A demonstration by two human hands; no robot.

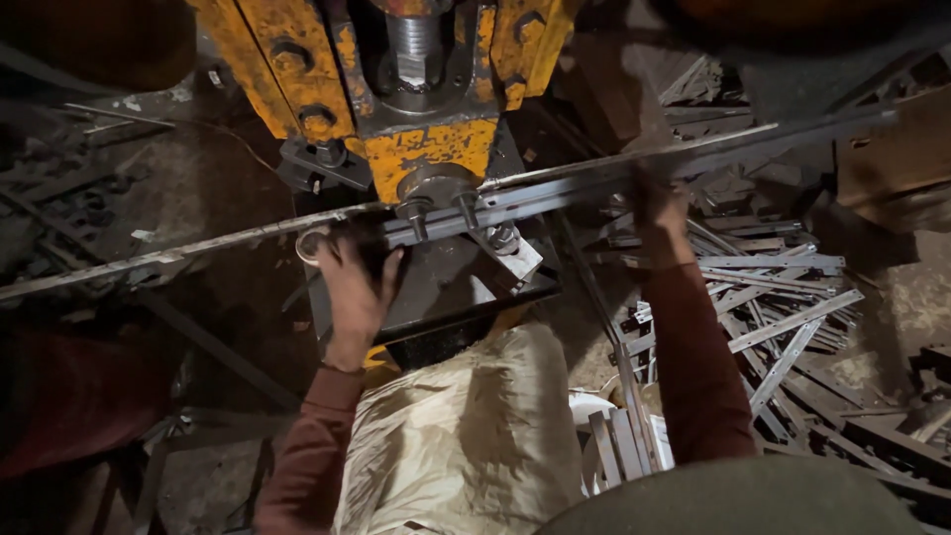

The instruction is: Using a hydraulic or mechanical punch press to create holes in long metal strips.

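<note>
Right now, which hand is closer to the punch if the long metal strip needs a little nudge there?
The left hand, probably. It grips the long metal strip right beside the punch of the yellow press. The right hand holds the strip farther out, above the pile of cut strips.

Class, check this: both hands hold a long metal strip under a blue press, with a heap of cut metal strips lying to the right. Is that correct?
Not quite. The press is yellow, worn and rusty, not blue, as the head view shows. The rest stands: the left hand and right hand hold the long metal strip under it, and the heap of cut metal strips lies to the right.
</note>
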